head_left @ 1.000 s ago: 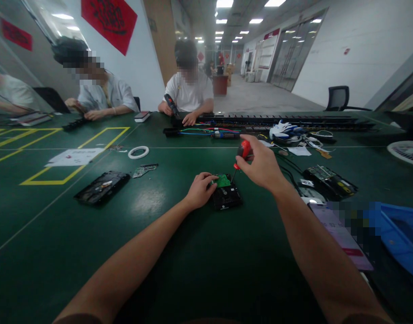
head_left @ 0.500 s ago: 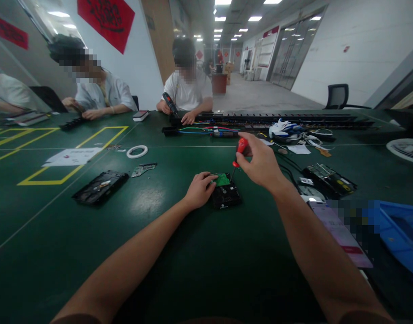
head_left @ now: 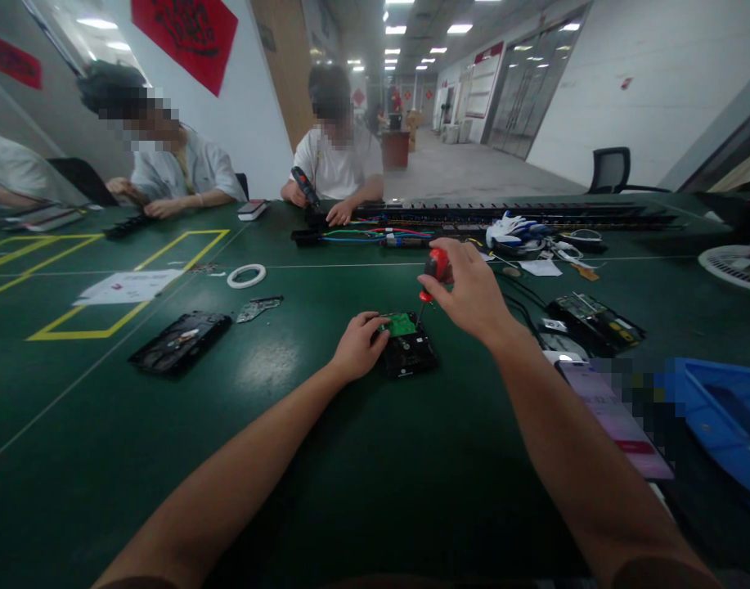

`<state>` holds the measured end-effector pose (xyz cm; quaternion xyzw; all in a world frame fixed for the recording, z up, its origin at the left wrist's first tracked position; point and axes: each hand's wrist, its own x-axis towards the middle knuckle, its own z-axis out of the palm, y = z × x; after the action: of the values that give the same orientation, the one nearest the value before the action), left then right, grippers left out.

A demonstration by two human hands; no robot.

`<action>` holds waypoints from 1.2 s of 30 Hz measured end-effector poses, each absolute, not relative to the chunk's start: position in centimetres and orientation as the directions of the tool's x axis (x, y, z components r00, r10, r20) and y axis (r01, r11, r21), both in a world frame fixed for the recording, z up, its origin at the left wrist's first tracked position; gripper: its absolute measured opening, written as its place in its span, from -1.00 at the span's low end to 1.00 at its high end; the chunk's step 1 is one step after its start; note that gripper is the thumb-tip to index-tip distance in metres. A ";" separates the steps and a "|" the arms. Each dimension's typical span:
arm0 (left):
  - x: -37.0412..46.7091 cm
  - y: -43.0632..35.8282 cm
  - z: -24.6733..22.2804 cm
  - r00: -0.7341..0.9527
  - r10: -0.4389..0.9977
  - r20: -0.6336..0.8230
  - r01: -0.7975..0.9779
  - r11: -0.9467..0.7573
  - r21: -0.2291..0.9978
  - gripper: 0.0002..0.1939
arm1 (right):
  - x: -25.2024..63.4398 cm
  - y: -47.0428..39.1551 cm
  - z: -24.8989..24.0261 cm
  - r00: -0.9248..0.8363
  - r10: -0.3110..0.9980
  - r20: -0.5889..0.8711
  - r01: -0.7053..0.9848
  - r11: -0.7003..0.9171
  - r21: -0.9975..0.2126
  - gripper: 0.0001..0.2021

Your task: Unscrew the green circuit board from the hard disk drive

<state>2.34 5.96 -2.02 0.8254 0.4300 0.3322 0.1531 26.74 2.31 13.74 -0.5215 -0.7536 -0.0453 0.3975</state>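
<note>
A black hard drive (head_left: 410,356) with a green circuit board (head_left: 402,325) on its upper face lies flat on the table before me. My left hand (head_left: 361,343) grips the drive's left side, fingertips over the board's edge and thumb lower down. In my right hand (head_left: 466,286) is a red and black screwdriver (head_left: 437,267), its handle pinched between thumb and fingers. The screwdriver stands nearly upright, tilted a little, and its shaft comes down at the right side of the board. Whether the tip sits in a screw is too small to tell.
Left on the green table (head_left: 325,442) are a black casing (head_left: 181,342), a loose circuit board (head_left: 259,308) and a white ring (head_left: 246,276). At right lie another opened device (head_left: 597,321), a phone (head_left: 617,417) and a blue bin (head_left: 724,417). A co-worker (head_left: 334,159) sits opposite, holding a power screwdriver (head_left: 305,186).
The screwdriver's handle has turned in my right hand, showing more black, and stands slightly more upright. My left hand stays on the hard drive. The whole view has shifted slightly.
</note>
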 end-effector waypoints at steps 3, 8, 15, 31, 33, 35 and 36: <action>2.3 5.9 -1.9 0.405 0.820 0.405 0.614 -0.572 0.545 -0.67 | 26.8 2.5 13.7 -0.183 0.719 0.671 0.806 0.500 -0.317 -0.49; 2.3 5.8 -1.7 0.411 0.822 0.394 0.614 -0.569 0.548 -0.66 | 27.0 2.6 13.6 -0.123 0.717 0.686 0.830 0.453 -0.325 -0.50; 2.2 5.9 -1.7 0.419 0.817 0.397 0.614 -0.577 0.539 -0.66 | 27.2 2.7 13.7 -0.182 0.697 0.694 0.785 0.528 -0.325 -0.51; 2.3 6.0 -1.8 0.420 0.817 0.396 0.612 -0.577 0.542 -0.66 | 27.2 3.2 13.1 -0.120 0.708 0.696 0.797 0.487 -0.357 -0.51; 2.3 6.0 -1.8 0.423 0.816 0.394 0.614 -0.578 0.537 -0.66 | 27.1 3.2 13.0 -0.150 0.703 0.696 0.778 0.518 -0.355 -0.46; 2.3 5.9 -1.8 0.428 0.814 0.393 0.616 -0.581 0.532 -0.66 | 27.1 3.3 12.8 -0.140 0.703 0.697 0.774 0.517 -0.366 -0.42; 2.3 5.9 -1.7 0.429 0.813 0.393 0.617 -0.582 0.530 -0.66 | 27.1 3.3 12.7 -0.119 0.705 0.699 0.780 0.502 -0.373 -0.43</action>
<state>2.27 5.90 -1.73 0.8311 0.4301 0.3167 0.1548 27.13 3.35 12.75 -0.4972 -0.7467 -0.0429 0.4397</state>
